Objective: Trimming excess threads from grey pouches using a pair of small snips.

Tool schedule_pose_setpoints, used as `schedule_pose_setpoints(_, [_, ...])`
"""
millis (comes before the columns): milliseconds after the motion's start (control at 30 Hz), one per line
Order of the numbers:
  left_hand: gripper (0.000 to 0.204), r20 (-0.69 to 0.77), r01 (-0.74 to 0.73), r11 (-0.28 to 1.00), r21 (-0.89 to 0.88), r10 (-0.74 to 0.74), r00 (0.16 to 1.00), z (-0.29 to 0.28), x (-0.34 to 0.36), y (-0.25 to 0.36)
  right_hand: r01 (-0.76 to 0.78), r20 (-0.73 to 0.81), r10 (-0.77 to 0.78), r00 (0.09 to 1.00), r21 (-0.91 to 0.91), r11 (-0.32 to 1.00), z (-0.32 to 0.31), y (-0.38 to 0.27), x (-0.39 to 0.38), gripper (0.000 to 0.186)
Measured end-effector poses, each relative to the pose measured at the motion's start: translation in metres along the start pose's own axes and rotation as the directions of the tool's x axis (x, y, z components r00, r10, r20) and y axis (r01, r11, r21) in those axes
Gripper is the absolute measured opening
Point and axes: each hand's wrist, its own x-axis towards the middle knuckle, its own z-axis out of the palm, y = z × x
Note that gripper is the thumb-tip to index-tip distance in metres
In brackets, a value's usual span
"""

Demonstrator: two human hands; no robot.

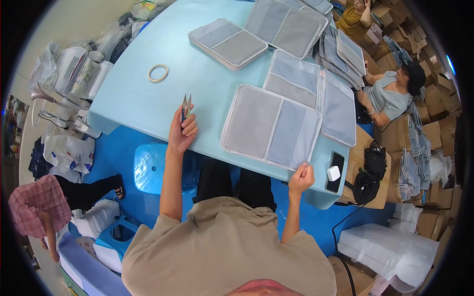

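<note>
My left hand point(182, 129) is closed round a pair of thread snips point(186, 102), their pointed blades facing up and slightly apart over the table. With my right hand point(301, 178) I pinch the lower right corner of a grey mesh zip pouch point(269, 127). The pouch has a pale border and a light strip down its middle, and it lies tilted on the light blue table point(133, 98). Under and behind it lie another mesh pouch point(292, 79) and a narrower one point(339, 108) to the right.
More pouches point(228, 42) lie in stacks at the far side. A tape roll point(158, 73) rests on the left, and a phone point(335, 170) with a white case point(334, 173) near the right edge. A blue stool point(150, 167) stands below. Co-workers point(392, 93) sit at the right.
</note>
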Motion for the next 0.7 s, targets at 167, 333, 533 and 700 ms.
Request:
schedule_pose_setpoints(167, [0.039,-0.041,0.018,1.000,-0.006,-0.018,0.999,0.003,-0.001,0.001,-0.014,-0.031,0.015,0.999,0.023,1.000,0.003,0.003,-0.001,0.045])
schedule_pose_setpoints(333, [0.039,-0.023,0.004,1.000,0.004,-0.004,1.000,-0.001,0.001,-0.002,-0.002,-0.053,0.003,0.999,0.021,1.000,0.001,0.003,0.000,0.045])
schedule_pose_setpoints(533, [0.041,-0.003,-0.061,0.998,-0.028,0.061,0.998,-0.002,0.001,0.000,0.051,-0.022,-0.048,0.999,0.175,0.983,-0.005,0.007,-0.002,0.039])
schedule_pose_setpoints(700, [0.042,0.017,-0.137,0.989,-0.054,0.138,0.990,-0.008,0.001,-0.002,-0.088,0.019,0.087,0.996,0.354,0.931,-0.013,0.009,-0.005,0.040])
